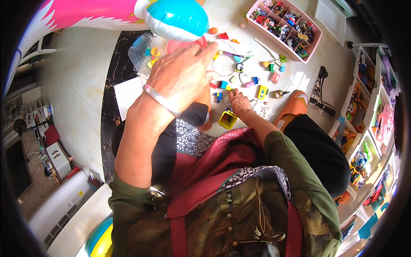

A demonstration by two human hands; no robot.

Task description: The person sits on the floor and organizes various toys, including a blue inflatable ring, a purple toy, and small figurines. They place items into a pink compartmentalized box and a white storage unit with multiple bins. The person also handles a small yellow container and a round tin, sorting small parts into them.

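My left hand, with a clear bangle at the wrist, is raised over the floor toys, in front of a pink round basket; its fingertips point at the inflatable's blue end, and whether anything is in its fingers cannot be told. Down at the floor, my right hand is among small toys, near a clear ring and just above a yellow open-topped box. Around it lie a blue and yellow block piece, a yellow block and a crumpled white item.
A pink divided box of small toy vehicles stands at the upper right. A clear plastic bin with blocks is at the left. A white spoon lies on the tiles. Toy shelves line the right side. An orange shoe is beside my right hand.
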